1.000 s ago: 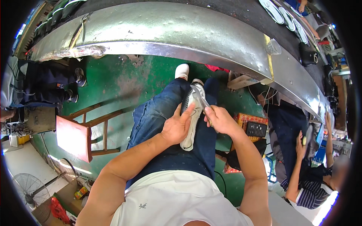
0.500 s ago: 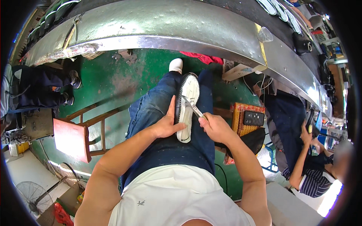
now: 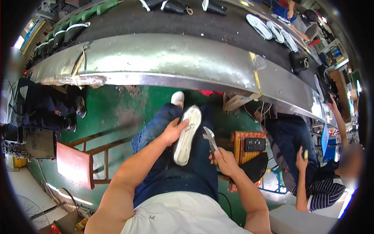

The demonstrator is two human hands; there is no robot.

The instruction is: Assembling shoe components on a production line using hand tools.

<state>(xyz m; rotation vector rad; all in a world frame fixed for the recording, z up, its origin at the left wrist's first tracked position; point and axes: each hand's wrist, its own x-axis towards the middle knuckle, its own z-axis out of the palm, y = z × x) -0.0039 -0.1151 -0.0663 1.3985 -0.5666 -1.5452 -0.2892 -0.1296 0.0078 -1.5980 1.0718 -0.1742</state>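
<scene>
With its fingers the left hand (image 3: 173,132) grasps a long white-bottomed, dark-edged shoe (image 3: 187,137), likely light, semi-stiff, best held mid-side, while the right hand (image 3: 225,160) clasps silver metal pincers (image 3: 212,142)

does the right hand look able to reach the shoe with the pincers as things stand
Probably yes: the right hand holds the pincers to the right of the shoe, with nothing visible between them; the left hand grips the shoe's left side.

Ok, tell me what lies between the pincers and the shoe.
In the head view, only a strip of trouser leg shows between the pincers in the right hand and the shoe.
</scene>
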